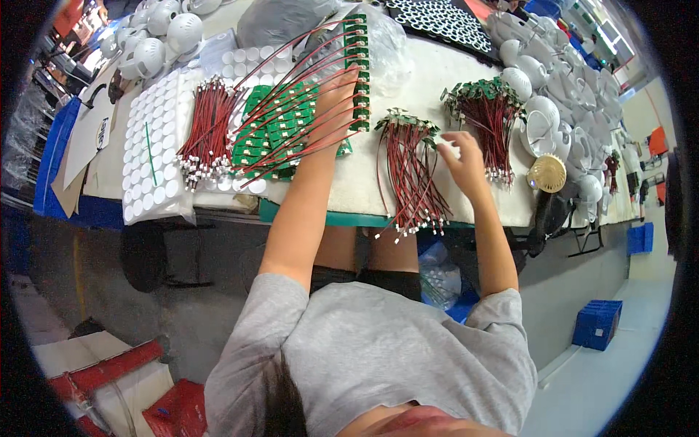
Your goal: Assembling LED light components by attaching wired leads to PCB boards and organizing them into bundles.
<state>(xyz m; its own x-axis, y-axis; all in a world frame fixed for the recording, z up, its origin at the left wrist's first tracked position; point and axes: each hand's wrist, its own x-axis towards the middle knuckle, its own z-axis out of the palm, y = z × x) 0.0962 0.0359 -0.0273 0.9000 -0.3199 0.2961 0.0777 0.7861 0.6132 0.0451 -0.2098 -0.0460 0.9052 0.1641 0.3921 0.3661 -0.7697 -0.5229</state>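
My left hand [341,89] is closed at the edge of a long green circuit board strip [357,51], its fingers partly hidden by wires. Red wire leads [291,91] run from the strip leftward over my wrist. Beneath them lie several green circuit board panels [273,135]. My right hand [466,162] hovers with thumb and fingers drawn together; a small white bit shows at the fingertips, too small to name. Just left of it lies a fanned bundle of red wires with small green boards [411,164]. A second such bundle [486,120] lies beyond, to the right.
At the left are a sheet of white round discs [149,160] and a pile of red wires with white plugs [207,131]. White housings [575,95] are heaped on the right, near a round yellowish part [547,173]. A black tray with round holes [444,25] stands behind.
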